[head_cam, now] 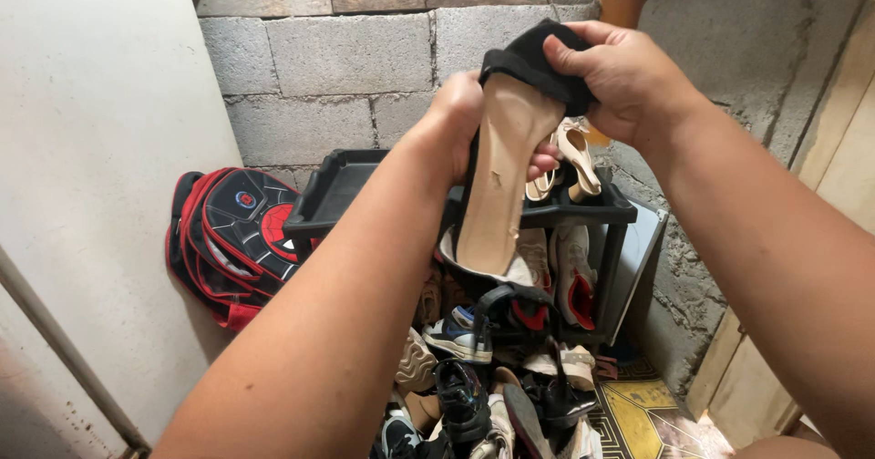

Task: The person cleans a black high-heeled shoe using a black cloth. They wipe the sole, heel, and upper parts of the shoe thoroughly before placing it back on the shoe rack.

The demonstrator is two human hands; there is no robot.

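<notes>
the left hand (469, 117) grips a flat shoe (497, 185) around its middle, sole side toward the camera; the beige sole is scuffed, with a small chip in its surface. the right hand (620, 76) is closed over a black cloth (533, 62) and presses it against the upper end of the sole. the shoe is held in the air in front of a black plastic shoe rack (337, 190), above a loose pile of shoes (483, 377) on the floor. judged from the frame, wiping appears to be under way on this one shoe: the cloth covers only the top end of the sole, and the lower portion of the sole is uncovered. the left part of the rack's top shelf is bare; a pair of beige shoes (570, 163) rests at its right end, and further shoes occupy the shelf below. many shoes lie unsorted in the pile, so most of the work appears to remain. a red and black backpack (237, 236) leans against the white wall (91, 176) to the left of the rack. a patterned floor mat (647, 418) lies to the right of the pile. a grey block wall (337, 67) stands behind the rack.
</notes>
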